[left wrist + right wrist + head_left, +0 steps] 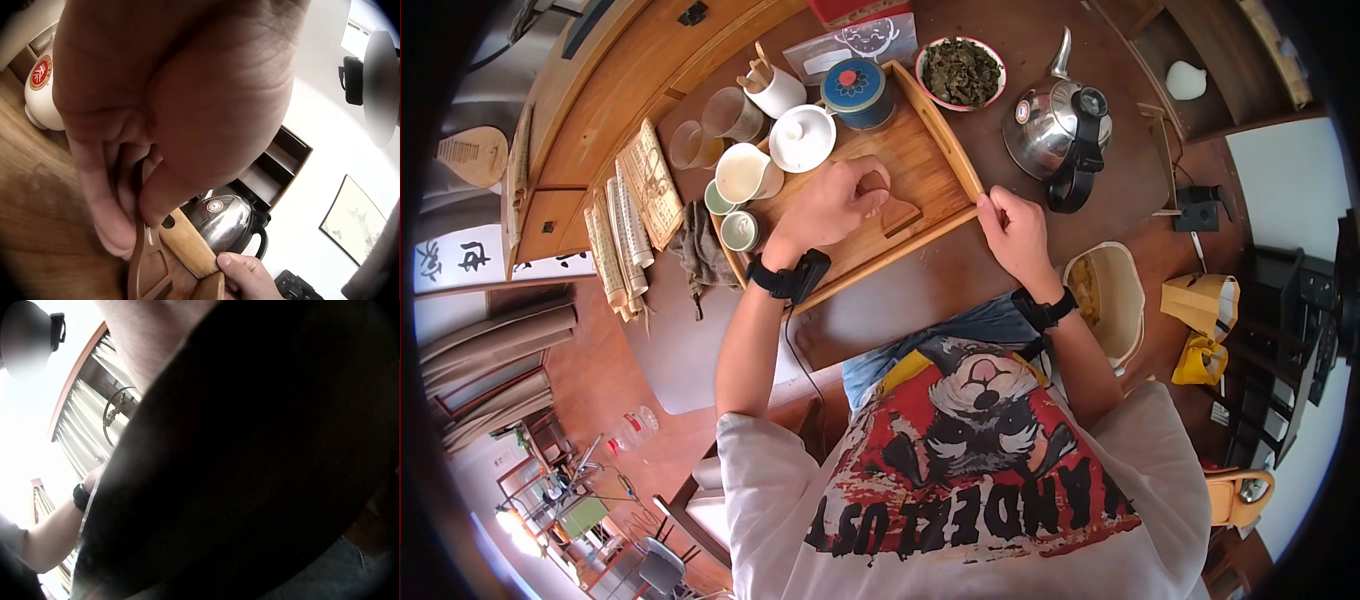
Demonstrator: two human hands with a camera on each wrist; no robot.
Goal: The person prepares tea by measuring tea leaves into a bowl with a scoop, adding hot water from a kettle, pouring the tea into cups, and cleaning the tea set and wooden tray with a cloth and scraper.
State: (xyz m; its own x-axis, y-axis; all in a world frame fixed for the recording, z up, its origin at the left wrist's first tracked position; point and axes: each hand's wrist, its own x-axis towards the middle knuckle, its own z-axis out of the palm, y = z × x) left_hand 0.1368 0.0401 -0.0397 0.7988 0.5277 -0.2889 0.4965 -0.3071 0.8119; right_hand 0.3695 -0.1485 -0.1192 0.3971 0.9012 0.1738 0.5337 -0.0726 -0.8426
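Note:
My left hand (830, 205) is over the wooden tray (930, 150), its fingers and thumb pinching a flat brown tool (900, 215) with a wide end. Up close in the left wrist view, the left hand (181, 94) holds the tool (150, 265) with its wide end down, near the tray surface. My right hand (1015, 235) grips the tray's near right corner with curled fingers; the left wrist view shows its thumb on the wooden rim (190, 244). A large dark shape hides most of the right wrist view.
A white lidded bowl (802, 138), white pitcher (748, 173), small cups (740, 230) and blue canister (857, 93) stand along the tray's left and far sides. Beyond its right edge are a plate of dark leaves (961, 75) and steel kettle (1055, 125). A bin (1115, 305) stands below.

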